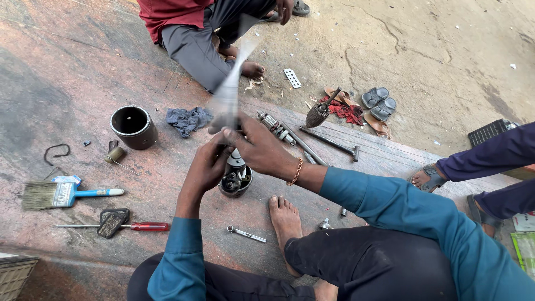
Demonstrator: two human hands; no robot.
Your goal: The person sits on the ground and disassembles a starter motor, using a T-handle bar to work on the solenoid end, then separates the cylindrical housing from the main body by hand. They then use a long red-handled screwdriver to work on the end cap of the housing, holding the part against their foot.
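— Well, the left hand point(205, 167) is gripping the small motor housing point(235, 179) on the floor; it is looking tippy.
— And the right hand point(253, 146) is clenching a blurred tool point(228, 95); a slip risks pinching fingers.

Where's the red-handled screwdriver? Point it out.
In the head view, the red-handled screwdriver lies on the floor at lower left, below the blue-handled paintbrush, its shaft under a flat black plate.
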